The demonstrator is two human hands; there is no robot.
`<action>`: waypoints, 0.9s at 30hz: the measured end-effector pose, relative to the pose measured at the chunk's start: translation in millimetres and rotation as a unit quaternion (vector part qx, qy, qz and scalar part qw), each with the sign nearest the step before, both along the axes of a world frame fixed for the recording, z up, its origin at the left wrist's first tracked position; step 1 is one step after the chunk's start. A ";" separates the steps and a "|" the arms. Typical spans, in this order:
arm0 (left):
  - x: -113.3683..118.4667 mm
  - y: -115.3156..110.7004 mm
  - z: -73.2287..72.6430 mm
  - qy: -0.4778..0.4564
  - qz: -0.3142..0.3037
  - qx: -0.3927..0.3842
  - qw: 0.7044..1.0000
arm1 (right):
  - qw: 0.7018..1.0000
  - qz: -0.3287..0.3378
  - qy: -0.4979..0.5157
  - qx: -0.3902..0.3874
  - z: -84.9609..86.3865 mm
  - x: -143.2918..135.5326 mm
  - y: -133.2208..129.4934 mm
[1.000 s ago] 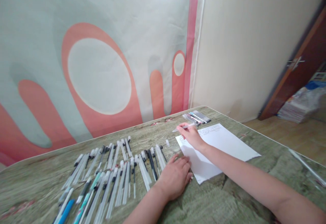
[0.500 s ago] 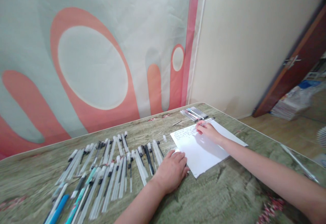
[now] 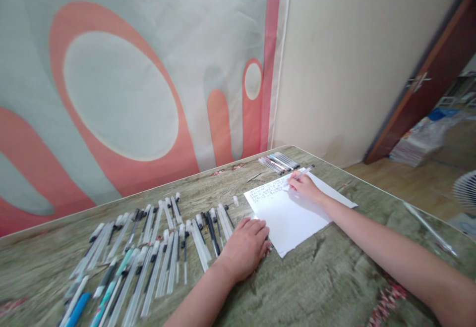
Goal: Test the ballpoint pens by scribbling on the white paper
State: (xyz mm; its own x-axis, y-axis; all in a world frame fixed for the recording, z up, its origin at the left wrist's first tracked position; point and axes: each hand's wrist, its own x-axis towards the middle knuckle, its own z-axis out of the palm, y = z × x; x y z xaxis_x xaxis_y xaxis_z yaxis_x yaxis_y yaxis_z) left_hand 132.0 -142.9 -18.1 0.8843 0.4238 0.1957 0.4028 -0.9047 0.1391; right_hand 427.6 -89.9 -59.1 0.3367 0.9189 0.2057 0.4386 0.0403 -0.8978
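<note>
Handwriting (image 3: 267,191): appearing too small for reading.
Right hand (image 3: 305,188): pinching slender clear pen (image 3: 309,169) between closed fingertips over white paper sheet (image 3: 297,220).
Left hand (image 3: 246,248): lying palm-down at sheet's edge, fingers loosely opening.

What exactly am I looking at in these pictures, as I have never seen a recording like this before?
There is no robot here: a person is working with two bare hands. Every picture comes from one camera worn on the person's head, looking forward and down.

The right hand holds a slim pen over a white sheet with rows of small writing near its far edge. The left hand lies at the sheet's near left corner and holds nothing that I can see.

On the table, many pens are spread out to the left, and a smaller group of pens lies beyond the sheet. A small pale cap-like piece sits between them.
</note>
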 end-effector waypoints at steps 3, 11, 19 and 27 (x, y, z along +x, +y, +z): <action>0.0 0.7 0.2 0.002 0.002 0.001 1.000 | 1.000 -0.006 -0.025 0.000 -3.4 1.1 -1.8; -0.2 -0.1 2.2 0.001 -0.002 0.003 1.000 | 0.989 -0.002 -0.150 0.008 0.5 -0.6 -4.4; -0.4 0.3 1.4 0.002 0.000 0.003 1.000 | 0.983 -0.004 -0.184 0.011 -2.6 3.0 -2.2; -0.3 0.2 2.0 0.001 -0.001 0.002 1.000 | 0.985 -0.007 -0.172 0.015 -2.1 1.8 -2.6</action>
State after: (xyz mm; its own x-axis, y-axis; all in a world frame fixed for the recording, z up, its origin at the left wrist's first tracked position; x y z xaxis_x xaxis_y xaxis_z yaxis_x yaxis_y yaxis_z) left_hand 131.7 -142.7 -16.1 0.8852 0.4221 0.1955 0.4018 -0.9056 0.1356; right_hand 429.4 -92.5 -61.2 0.2548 0.9068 0.3358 0.7172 0.0557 -0.6946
